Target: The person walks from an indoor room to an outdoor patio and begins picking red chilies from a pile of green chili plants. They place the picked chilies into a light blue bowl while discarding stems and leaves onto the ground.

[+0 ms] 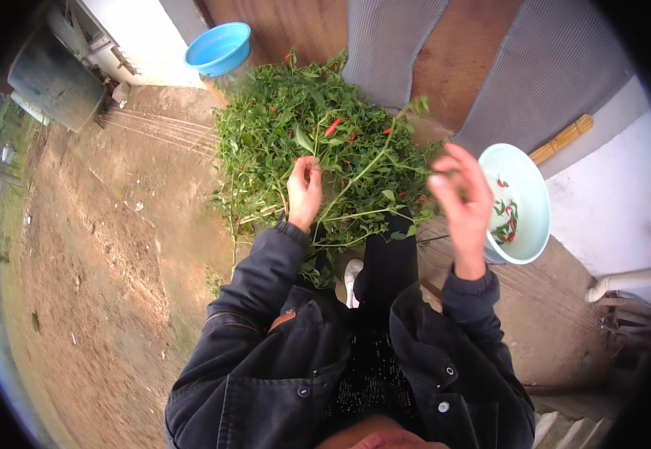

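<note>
A large heap of leafy chili pepper plants (280, 129) lies in front of me and over my legs, with small red chilies among the leaves. My left hand (304, 191) pinches a green stem near the middle of the heap. Just above its fingers a red chili (333, 127) shows. My right hand (463, 196), blurred, is raised at the heap's right side with its fingers apart; nothing shows in it. Right beside it stands a pale green plastic basin (535, 207), holding several red and green chilies (509, 221).
A blue plastic basin (219, 49) stands behind the heap at the upper left. Beyond are a wooden panel (460, 62) and grey ribbed sheets (549, 73). A bundle of yellow stalks (562, 138) leans near the white wall. A dark barrel (56, 78) stands far left.
</note>
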Available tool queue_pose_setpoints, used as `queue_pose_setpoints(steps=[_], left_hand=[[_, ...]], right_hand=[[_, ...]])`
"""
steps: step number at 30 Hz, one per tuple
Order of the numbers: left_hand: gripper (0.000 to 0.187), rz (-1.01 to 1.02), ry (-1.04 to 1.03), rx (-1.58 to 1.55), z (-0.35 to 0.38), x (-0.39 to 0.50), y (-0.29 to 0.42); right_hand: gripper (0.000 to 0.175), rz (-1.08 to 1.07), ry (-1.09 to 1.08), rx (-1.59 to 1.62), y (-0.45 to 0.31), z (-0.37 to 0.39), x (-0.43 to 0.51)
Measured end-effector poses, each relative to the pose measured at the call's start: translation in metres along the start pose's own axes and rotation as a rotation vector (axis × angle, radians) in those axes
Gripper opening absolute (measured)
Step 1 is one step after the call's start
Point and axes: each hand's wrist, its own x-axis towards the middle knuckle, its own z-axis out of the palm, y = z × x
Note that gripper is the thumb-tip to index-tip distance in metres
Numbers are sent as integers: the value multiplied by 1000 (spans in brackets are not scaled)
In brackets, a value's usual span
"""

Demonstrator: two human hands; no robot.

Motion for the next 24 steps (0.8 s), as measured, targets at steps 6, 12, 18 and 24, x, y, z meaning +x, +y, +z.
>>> queue_pose_setpoints(steps=[6, 12, 18, 24], left_hand=[[23, 16, -54, -205, -13, -20, 61], [24, 30, -113, -232, -23, -31, 85], [20, -8, -167, -166, -11, -36, 92], [17, 222, -124, 209, -10, -34, 103]], right_hand=[[27, 543, -353, 610, 33, 100, 21], [31, 586, -251, 387, 67, 97, 10], [25, 414, -220, 381, 50, 92, 4], [18, 376, -209, 355, 51, 94, 6]])
